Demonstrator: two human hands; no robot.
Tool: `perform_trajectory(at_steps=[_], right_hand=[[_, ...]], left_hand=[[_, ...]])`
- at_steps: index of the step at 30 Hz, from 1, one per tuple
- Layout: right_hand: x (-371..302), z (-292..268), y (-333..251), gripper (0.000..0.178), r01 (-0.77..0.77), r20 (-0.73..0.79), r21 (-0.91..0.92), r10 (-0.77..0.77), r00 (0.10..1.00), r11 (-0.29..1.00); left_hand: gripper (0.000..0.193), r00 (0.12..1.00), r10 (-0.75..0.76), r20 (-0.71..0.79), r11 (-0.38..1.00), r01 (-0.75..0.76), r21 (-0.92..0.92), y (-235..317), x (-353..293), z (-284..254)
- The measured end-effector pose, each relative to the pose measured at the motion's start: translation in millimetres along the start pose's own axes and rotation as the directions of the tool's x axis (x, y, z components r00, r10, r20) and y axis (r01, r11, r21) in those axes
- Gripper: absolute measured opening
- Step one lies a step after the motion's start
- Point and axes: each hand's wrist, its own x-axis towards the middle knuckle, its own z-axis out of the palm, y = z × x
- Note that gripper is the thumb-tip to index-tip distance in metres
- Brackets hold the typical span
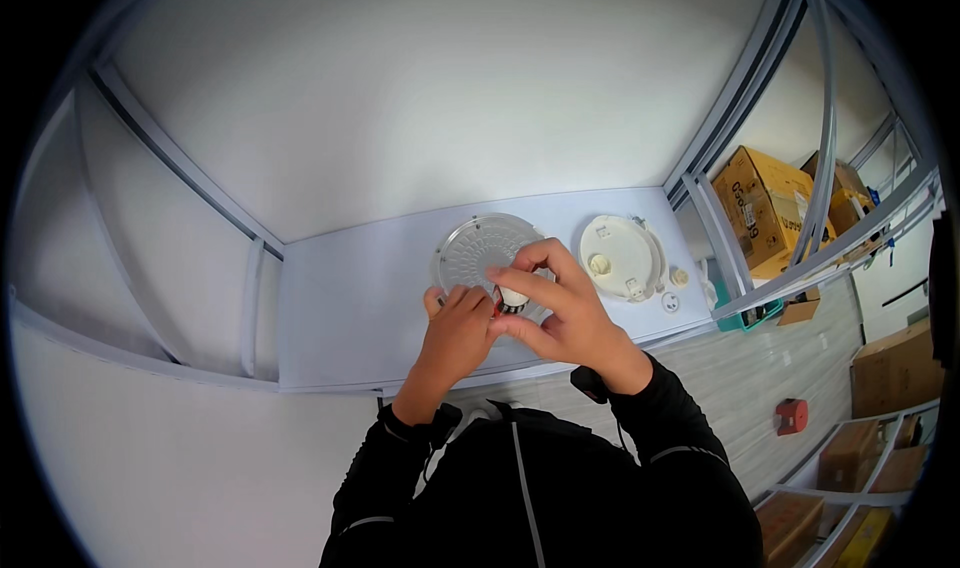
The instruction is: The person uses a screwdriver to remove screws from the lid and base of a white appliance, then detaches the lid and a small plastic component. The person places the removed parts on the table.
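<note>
In front of me, over the table's near side, both hands meet at a small white round part (513, 299) with a dark ribbed lower edge. The thumb and fingers of my right hand (572, 313) are closed round it. My left hand (455, 330) is closed against its left side, where a bit of red shows between the fingertips; what these fingers hold is mostly hidden. Just behind the hands lies a round, clear patterned cover (478, 243) with a silvery rim, its near right part covered by my right hand.
On the table's right part sits a white round shell (628, 243) with a small cream piece (600, 265) in it. Beside it lie another cream piece (679, 277) and a small white disc (670, 302). Grey frame posts (715, 223) flank the white table (340, 308). Cardboard boxes (765, 208) stand beyond.
</note>
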Motion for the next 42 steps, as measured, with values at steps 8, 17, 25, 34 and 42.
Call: perform_trajectory(at_steps=[8,17,25,34,42], right_hand=[[4,7,-7,0.053,-0.025,-0.129,0.105,0.038,0.991,0.994],[0,5,-12,0.05,-0.192,-0.083,0.203,0.213,0.974,0.96],[-3,11,-6,0.047,-0.168,-0.085,0.074,0.174,0.981,0.983],[2,10,-9,0.046,-0.075,-0.145,0.139,0.096,0.985,0.987],[0,9,-7,0.048,-0.094,-0.126,0.116,0.109,0.986,0.989]], left_hand=[[0.022,0.999,0.031,0.017,0.999,-0.031,-0.013,0,-1,-5],[0.025,0.999,0.007,0.04,1.0,-0.006,-0.018,1,-2,-1],[0.031,0.999,0.022,0.032,1.0,-0.022,-0.003,2,-5,3],[0.037,0.993,-0.012,0.115,0.997,0.021,-0.076,0,-5,0],[0.037,0.997,-0.01,0.071,0.997,0.016,-0.08,2,-12,4]])
